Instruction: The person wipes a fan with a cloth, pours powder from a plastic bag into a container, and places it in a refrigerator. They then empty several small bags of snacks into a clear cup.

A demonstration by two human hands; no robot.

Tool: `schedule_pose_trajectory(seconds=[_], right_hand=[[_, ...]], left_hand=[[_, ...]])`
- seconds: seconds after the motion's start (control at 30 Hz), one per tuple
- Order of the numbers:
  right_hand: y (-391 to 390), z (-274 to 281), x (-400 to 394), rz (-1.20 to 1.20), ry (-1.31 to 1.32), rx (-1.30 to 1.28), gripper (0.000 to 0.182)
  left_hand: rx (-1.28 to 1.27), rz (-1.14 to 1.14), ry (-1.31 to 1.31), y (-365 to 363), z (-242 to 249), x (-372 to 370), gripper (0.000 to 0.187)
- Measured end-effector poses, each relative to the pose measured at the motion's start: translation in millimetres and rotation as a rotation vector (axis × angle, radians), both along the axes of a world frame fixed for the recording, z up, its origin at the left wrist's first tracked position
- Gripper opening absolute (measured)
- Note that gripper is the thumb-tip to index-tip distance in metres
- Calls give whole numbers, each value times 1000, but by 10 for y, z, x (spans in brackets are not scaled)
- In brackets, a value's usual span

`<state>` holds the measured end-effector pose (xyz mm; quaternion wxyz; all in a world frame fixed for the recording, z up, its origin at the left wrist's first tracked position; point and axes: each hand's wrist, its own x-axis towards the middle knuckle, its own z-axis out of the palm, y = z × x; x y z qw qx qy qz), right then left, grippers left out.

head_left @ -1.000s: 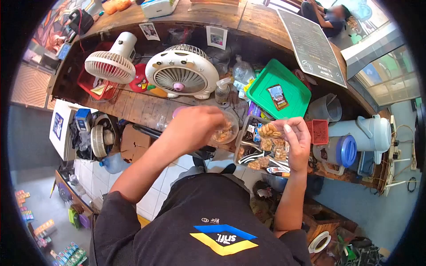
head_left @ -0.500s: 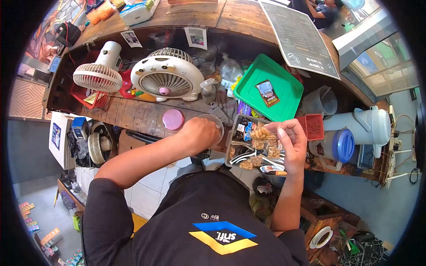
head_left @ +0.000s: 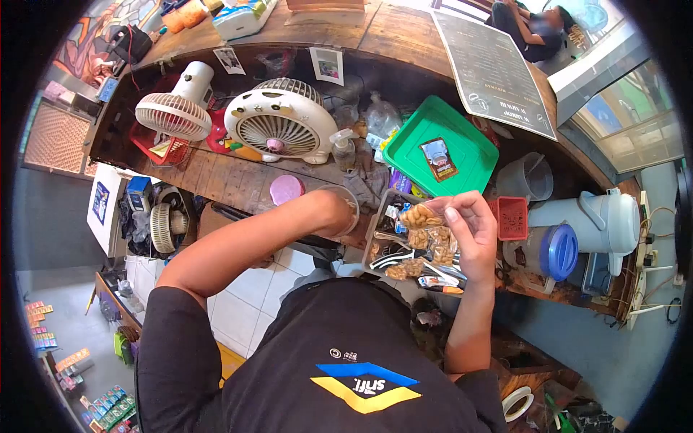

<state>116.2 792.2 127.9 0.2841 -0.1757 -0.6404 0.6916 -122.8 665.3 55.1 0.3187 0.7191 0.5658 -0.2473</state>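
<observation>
My left hand [head_left: 328, 213] reaches down into a clear round tub [head_left: 352, 198]; its fingers are hidden. The pink round lid [head_left: 286, 190] lies just left of that tub. My right hand [head_left: 473, 224] pinches the top of a small clear bag of nuts [head_left: 420, 216], held over a plastic bin [head_left: 373, 225]. More nut bags [head_left: 404, 269], black-and-white strips and sachets are in the bin. Behind it a green tray [head_left: 411, 155] leans at a tilt with a brown sachet [head_left: 439, 159] on it.
Two white fans [head_left: 281, 124] [head_left: 173, 115] and a pump bottle [head_left: 343, 149] stand at the back. Right of the bin are a red basket [head_left: 512, 218], a blue-lidded container [head_left: 558, 252] and an air pot [head_left: 588, 220]. A person [head_left: 530, 32] sits beyond the counter.
My left hand has gone deeper into the round tub. My right hand still holds the nut bag, nearly in place. The whole view has shifted slightly.
</observation>
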Motion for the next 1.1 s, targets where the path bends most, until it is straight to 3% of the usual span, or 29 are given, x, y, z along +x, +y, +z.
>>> schedule_pose_trajectory(seconds=[0.2, 0.27, 0.33, 0.37, 0.4, 0.43, 0.5, 0.6, 0.63, 0.73, 0.93, 1.1], right_hand=[[-106, 160, -110, 26, 17, -2, 5], [-144, 232, -161, -1, -42, 37, 5], [-200, 270, -229, 0, -44, 1, 5], [-235, 290, -273, 3, -42, -37, 7], [-288, 320, -332, 1, -48, -35, 7], [-351, 352, -412, -6, -107, -7, 6], [-445, 389, -585, -11, -172, 26, 5], [-519, 386, -853, 31, -266, 718, 8], [-570, 395, -910, 33, -272, 724, 8], [-683, 338, -1046, 109, -654, 894, 12], [-722, -80, -1279, 220, -835, 1204, 11], [-760, -39, -1437, 317, -936, 1338, 12]], left_hand=[[-104, -41, 17, 20, 613, 18, 40], [77, 264, -124, -236, 924, -49, 36], [333, 381, -396, -535, 1133, -236, 37], [335, 379, -402, -621, 1203, -319, 37], [493, 432, -510, -701, 1257, -392, 34], [652, 487, -617, -788, 1272, -475, 32], [703, 521, -694, -924, 1073, -629, 32], [766, 692, -725, -1053, 879, -701, 34], [728, 732, -736, -1083, 805, -724, 36], [695, 791, -793, -1149, 697, -750, 39], [685, 736, -864, -1213, 534, -834, 37], [670, 683, -903, -1220, 520, -900, 32]])
